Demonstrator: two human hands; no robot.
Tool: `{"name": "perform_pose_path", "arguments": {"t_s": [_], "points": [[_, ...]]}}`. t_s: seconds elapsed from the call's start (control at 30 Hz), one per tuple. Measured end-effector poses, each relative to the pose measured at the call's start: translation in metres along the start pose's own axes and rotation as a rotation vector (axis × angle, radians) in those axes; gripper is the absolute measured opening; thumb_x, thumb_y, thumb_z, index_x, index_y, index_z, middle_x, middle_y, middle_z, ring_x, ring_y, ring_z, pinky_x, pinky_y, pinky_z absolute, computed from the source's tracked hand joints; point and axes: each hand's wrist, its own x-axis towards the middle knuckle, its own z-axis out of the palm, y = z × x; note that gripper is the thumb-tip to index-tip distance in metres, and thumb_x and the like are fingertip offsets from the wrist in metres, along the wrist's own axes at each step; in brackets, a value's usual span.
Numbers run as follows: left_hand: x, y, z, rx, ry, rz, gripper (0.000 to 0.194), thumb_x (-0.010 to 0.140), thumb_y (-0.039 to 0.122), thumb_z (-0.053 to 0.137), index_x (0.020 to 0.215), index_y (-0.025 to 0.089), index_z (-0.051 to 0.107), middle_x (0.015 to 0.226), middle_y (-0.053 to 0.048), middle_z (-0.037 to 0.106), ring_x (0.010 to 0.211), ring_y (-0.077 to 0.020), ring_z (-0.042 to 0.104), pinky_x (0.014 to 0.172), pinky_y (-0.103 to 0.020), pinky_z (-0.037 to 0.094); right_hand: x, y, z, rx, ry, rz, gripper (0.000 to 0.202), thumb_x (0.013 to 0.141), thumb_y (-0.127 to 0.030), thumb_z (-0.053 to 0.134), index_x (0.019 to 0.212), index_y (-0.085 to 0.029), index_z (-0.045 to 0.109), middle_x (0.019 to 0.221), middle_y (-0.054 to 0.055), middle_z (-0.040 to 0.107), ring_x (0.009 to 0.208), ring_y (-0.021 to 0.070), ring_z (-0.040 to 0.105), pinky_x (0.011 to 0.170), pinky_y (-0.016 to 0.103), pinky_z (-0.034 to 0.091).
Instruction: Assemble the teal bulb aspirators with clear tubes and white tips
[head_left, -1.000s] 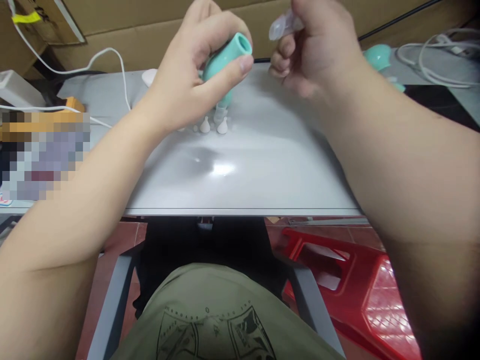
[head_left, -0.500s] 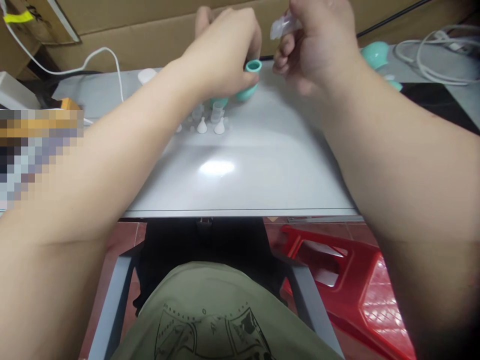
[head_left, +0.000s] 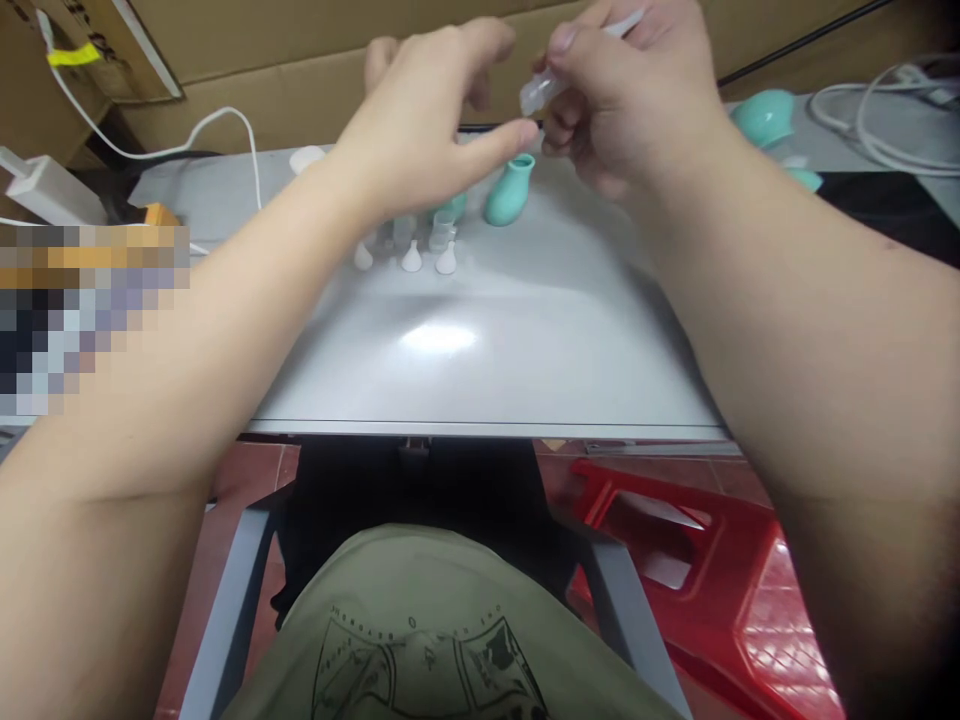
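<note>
My left hand (head_left: 442, 110) is open above the table, its thumb and fingers apart. Just below its thumb a small teal vase (head_left: 510, 190) stands upright with its narrow mouth facing up. My right hand (head_left: 622, 90) is closed on a clear plastic tube (head_left: 541, 92). That tube's near end points left and sits close to my left thumb; I cannot tell if they touch. Partly behind my left wrist are another teal piece (head_left: 451, 208), a small clear cup (head_left: 442, 232) and several tiny white funnels (head_left: 411, 257).
A large teal rounded piece (head_left: 765, 117) and a coiled white cable (head_left: 885, 120) lie at the back right, beside a black mat (head_left: 877, 210). Cardboard (head_left: 300, 60) walls the table's back. On the left sits a white plug (head_left: 56, 190). A red stool (head_left: 697, 570) is below right.
My left hand has let go of the teal vase and opened, rising off it. The vase now stands on the table. My right hand has brought the tube slightly down and left.
</note>
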Motion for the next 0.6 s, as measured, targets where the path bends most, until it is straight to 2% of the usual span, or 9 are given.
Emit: {"name": "perform_pose_path", "arguments": {"t_s": [0.1,0.13,0.23,0.3,0.37,0.43,0.47,0.5,0.6], "points": [[-0.017,-0.012,-0.010,-0.196,0.067,0.126,0.066,0.094,0.086,0.075,0.130,0.031,0.078,0.119,-0.006,0.081,0.104,-0.0308,0.075,0.100,-0.056,0.060,-0.008,-0.014,0.007,0.002,-0.037,-0.062,0.023,0.102,-0.016,0.067,0.081,-0.021,0.060,0.076,-0.002,0.067,0.048,0.0092,0.040,0.043,0.026,0.031],[-0.024,-0.013,-0.012,-0.247,0.094,0.174,0.069,0.097,0.089,0.069,0.133,0.032,0.079,0.126,-0.005,0.081,0.110,-0.0281,0.076,0.100,-0.050,0.063,-0.012,-0.019,0.011,-0.002,-0.049,-0.095,0.021,0.102,-0.018,0.068,0.082,-0.021,0.060,0.080,-0.002,0.068,0.050,0.0084,0.042,0.044,0.025,0.034],[-0.046,-0.004,-0.019,-0.318,0.266,0.269,0.072,0.100,0.084,0.058,0.135,0.025,0.080,0.127,-0.011,0.083,0.116,-0.0344,0.081,0.093,-0.050,0.065,-0.024,-0.030,0.021,-0.044,-0.175,-0.190,0.019,0.097,-0.031,0.074,0.086,-0.021,0.062,0.085,-0.003,0.066,0.057,0.0072,0.046,0.050,0.020,0.040],[-0.056,0.008,-0.027,-0.347,0.199,0.261,0.070,0.105,0.080,0.056,0.138,0.024,0.080,0.130,-0.011,0.083,0.123,-0.0353,0.080,0.098,-0.050,0.066,-0.030,-0.032,0.028,-0.034,-0.269,-0.245,0.027,0.088,-0.040,0.082,0.086,-0.021,0.063,0.086,-0.002,0.063,0.061,0.0071,0.047,0.052,0.019,0.041],[-0.060,0.019,-0.034,-0.419,0.168,0.264,0.078,0.104,0.091,0.055,0.138,0.027,0.081,0.131,-0.005,0.084,0.119,-0.0303,0.080,0.095,-0.049,0.067,-0.033,-0.030,0.032,-0.007,-0.321,-0.283,0.033,0.081,-0.042,0.088,0.086,-0.022,0.062,0.082,-0.001,0.059,0.064,0.0084,0.048,0.053,0.020,0.042],[-0.059,0.023,-0.036,-0.456,-0.083,0.200,0.068,0.111,0.093,0.045,0.144,0.042,0.077,0.127,0.006,0.084,0.114,-0.0188,0.076,0.097,-0.046,0.066,-0.034,-0.027,0.033,-0.027,-0.335,-0.274,0.034,0.080,-0.043,0.091,0.084,-0.024,0.063,0.079,-0.001,0.057,0.066,0.0102,0.053,0.056,0.023,0.047],[-0.058,0.023,-0.035,-0.497,-0.064,0.199,0.065,0.110,0.091,0.049,0.138,0.042,0.081,0.121,0.004,0.085,0.108,-0.0208,0.077,0.090,-0.048,0.066,-0.034,-0.026,0.033,-0.057,-0.340,-0.257,0.037,0.080,-0.046,0.092,0.083,-0.025,0.062,0.078,0.000,0.058,0.067,0.0110,0.056,0.057,0.025,0.049],[-0.057,0.021,-0.033,-0.545,0.057,0.207,0.062,0.108,0.087,0.058,0.129,0.035,0.086,0.112,0.000,0.084,0.101,-0.0261,0.079,0.083,-0.052,0.063,-0.034,-0.025,0.032,-0.087,-0.342,-0.240,0.040,0.080,-0.050,0.093,0.083,-0.025,0.062,0.078,0.000,0.060,0.068,0.0118,0.059,0.059,0.027,0.052],[-0.056,0.012,-0.024,-0.486,0.067,0.183,0.041,0.102,0.069,0.067,0.105,0.035,0.090,0.089,-0.006,0.080,0.074,-0.0303,0.072,0.065,-0.051,0.053,-0.034,-0.026,0.029,-0.139,-0.349,-0.215,0.049,0.082,-0.063,0.095,0.087,-0.026,0.061,0.082,0.000,0.064,0.070,0.0142,0.063,0.063,0.032,0.053]]}}
